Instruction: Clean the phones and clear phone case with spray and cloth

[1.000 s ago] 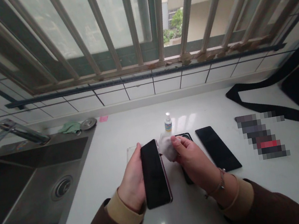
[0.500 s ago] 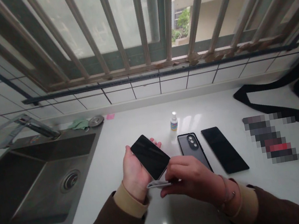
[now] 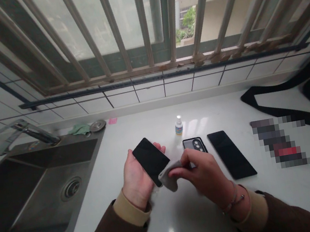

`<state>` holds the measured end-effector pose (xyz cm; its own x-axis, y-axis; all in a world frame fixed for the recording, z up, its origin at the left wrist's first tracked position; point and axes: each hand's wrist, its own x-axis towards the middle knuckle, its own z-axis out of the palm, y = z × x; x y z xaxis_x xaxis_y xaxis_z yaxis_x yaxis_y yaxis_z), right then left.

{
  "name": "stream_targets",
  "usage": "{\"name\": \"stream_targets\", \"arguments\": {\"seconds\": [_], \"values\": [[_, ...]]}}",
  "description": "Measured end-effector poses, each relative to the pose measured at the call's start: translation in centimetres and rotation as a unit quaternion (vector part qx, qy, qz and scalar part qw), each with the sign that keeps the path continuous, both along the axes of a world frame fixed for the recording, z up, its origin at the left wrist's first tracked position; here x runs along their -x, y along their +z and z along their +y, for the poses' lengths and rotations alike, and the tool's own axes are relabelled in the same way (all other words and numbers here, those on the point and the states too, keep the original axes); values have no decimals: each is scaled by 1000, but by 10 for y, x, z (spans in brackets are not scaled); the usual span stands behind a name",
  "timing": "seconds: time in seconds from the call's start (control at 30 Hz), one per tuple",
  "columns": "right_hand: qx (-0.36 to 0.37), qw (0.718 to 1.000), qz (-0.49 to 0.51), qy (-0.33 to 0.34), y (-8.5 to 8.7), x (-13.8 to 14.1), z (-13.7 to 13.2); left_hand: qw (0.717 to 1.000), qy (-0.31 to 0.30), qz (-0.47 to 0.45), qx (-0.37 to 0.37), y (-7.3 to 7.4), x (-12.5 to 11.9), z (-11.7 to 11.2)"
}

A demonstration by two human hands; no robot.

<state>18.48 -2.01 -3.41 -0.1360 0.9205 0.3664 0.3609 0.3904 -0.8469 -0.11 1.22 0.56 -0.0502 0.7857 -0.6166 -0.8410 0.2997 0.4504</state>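
Observation:
My left hand cradles a black smartphone, screen up and tilted, with its fingertips showing past the far edge. My right hand pinches a grey cloth between thumb and fingers and presses it against the phone's lower edge. Just beyond my right hand lies a dark phone case with a camera cutout, its lower part hidden by that hand. To its right, a second black smartphone lies face up. A small spray bottle with a white cap stands behind them.
The white countertop holds a steel sink and tap on the left, with a green cloth and a metal strainer behind. A black strap and a pixelated object lie right. Barred window behind.
The cloth has come up from under the phone's edge onto its lower corner. My hands have shifted slightly left and the phone has rotated a little. Over the last second it has turned from upright to tilted flat.

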Motion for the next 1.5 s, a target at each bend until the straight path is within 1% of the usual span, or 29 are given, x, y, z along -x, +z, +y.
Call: {"name": "stream_targets", "arguments": {"seconds": [0.1,0.13,0.17,0.2,0.23,0.3,0.33,0.37,0.43,0.53,0.63,0.73,0.83,0.93,1.0,1.1,1.17,1.23,1.3,1.4,1.5], "values": [[29,997,2,-69,4,-5,8,999,7,-33,-24,-1,3,1],[22,997,9,-77,5,-7,9,999,5,-42,-33,-2,4,0],[8,997,20,-68,7,-8,10,998,-2,-47,-41,-3,5,0],[-10,999,33,-37,8,-9,10,998,-11,-48,-45,-5,6,0],[-25,999,43,14,10,-10,9,998,-19,-45,-47,-6,7,0],[-36,989,46,137,11,-9,5,998,-27,-31,-48,-8,8,0],[-35,980,42,189,11,-7,3,998,-26,-23,-49,-9,8,0],[-33,973,35,224,11,-5,1,998,-25,-15,-52,-10,8,-1],[-33,968,23,248,9,-1,-2,998,-29,-6,-61,-10,6,-1],[-21,974,1,226,7,3,-4,997,-49,-4,-64,-7,1,-5],[25,984,-14,178,6,4,-2,996,-71,-6,-48,-5,-6,-10],[64,988,-19,141,5,4,0,994,-98,8,-43,-9,-14,-16],[87,990,-10,114,6,5,1,989,-124,35,-69,-17,-21,-23],[97,991,5,94,7,6,1,978,-157,62,-121,-22,-25,-29],[98,992,13,76,9,6,1,964,-185,79,-173,-23,-27,-33],[95,995,32,28,10,3,1,933,-228,99,-262,-25,-28,-38],[98,993,59,3,10,1,1,913,-258,110,-297,-28,-28,-39],[109,990,90,-1,8,-1,1,896,-290,140,-307,-31,-27,-40],[122,986,111,5,7,-2,2,876,-322,194,-301,-32,-26,-41],[145,980,137,10,6,-2,2,843,-372,270,-281,-29,-26,-40],[186,963,194,9,7,-2,2,810,-403,317,-284,-24,-26,-39]]}}
